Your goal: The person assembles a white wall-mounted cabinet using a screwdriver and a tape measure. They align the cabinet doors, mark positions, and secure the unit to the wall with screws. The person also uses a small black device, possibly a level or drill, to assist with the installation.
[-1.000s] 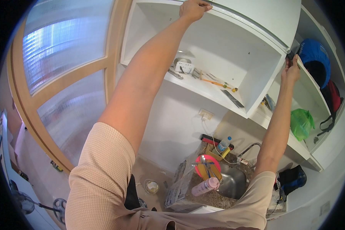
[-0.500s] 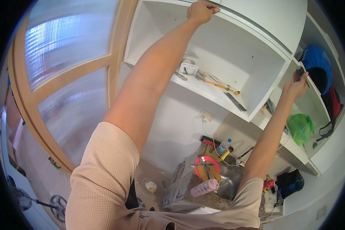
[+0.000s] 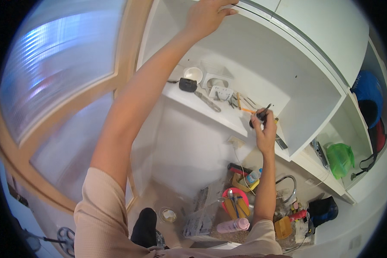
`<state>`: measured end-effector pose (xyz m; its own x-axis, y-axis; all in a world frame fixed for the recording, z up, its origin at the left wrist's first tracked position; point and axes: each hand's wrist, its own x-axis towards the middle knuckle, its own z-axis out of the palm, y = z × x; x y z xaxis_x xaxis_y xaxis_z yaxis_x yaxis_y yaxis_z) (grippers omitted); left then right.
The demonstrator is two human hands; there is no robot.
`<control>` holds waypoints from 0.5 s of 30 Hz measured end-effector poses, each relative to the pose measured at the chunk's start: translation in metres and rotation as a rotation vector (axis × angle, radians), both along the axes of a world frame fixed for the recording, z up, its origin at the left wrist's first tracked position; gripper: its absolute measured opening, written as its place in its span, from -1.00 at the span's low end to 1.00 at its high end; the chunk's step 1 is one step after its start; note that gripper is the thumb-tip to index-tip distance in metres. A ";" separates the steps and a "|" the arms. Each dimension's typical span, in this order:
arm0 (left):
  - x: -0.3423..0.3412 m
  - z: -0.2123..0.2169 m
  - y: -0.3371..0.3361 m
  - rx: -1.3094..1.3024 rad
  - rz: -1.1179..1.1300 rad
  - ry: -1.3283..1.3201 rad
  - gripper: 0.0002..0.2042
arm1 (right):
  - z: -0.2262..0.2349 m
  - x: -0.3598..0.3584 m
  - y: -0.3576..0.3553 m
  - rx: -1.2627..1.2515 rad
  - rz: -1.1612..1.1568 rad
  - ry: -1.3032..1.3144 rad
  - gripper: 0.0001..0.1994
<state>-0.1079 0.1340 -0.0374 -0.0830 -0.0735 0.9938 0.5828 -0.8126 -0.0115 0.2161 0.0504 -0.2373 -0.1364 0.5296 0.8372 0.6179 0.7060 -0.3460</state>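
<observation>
My left hand point(image 3: 206, 18) is raised to the upper front edge of the open white cabinet point(image 3: 317, 111). Its fingers are pinched at that edge; what they hold, if anything, is too small to make out. Lower and to the right, my right hand point(image 3: 266, 132) grips a small black tool point(image 3: 261, 116) over the cabinet's shelf. Its exact kind is unclear. Around it on the shelf lie orange and yellow pieces point(image 3: 247, 110), several thin tools and a flat dark strip point(image 3: 281, 142). Farther left are a black tape measure-like block point(image 3: 188, 84), a white round cup point(image 3: 192, 75) and a grey cutter-like tool point(image 3: 207, 102).
A wood-framed glass door point(image 3: 124, 69) stands at the left. Below are a pink bottle point(image 3: 233, 225), a red dish point(image 3: 228, 194) with utensils and a curved faucet point(image 3: 293, 182). Right-hand shelves hold a green bag point(image 3: 339, 160) and a blue bag point(image 3: 369, 96).
My right hand has swung left and down from the right-hand shelves to the open cabinet's shelf, with a dark tool in it. My left hand stays at the upper edge, farther left in view.
</observation>
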 end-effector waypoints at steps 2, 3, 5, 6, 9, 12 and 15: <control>-0.008 0.004 0.006 -0.016 0.035 0.029 -0.70 | -0.009 0.001 0.008 0.022 -0.135 -0.117 -0.77; -0.009 0.004 0.011 0.002 0.086 0.033 -0.68 | -0.012 0.002 0.007 -0.039 -0.136 -0.097 -0.77; -0.009 0.007 0.016 0.037 0.192 0.036 -0.62 | -0.006 0.000 0.006 -0.162 -0.134 -0.058 -0.78; -0.004 0.012 0.017 0.038 0.199 0.031 -0.64 | 0.003 0.001 0.012 -0.197 -0.153 -0.045 -0.78; 0.009 0.024 0.010 0.053 0.190 0.083 -0.68 | 0.006 -0.008 0.005 -0.335 -0.209 0.027 -0.80; 0.042 0.037 0.003 0.114 0.117 0.120 -0.74 | 0.015 -0.014 0.003 -0.365 -0.234 0.045 -0.79; 0.066 0.045 -0.005 0.049 0.076 0.132 -0.78 | 0.017 -0.012 0.007 -0.422 -0.241 0.056 -0.78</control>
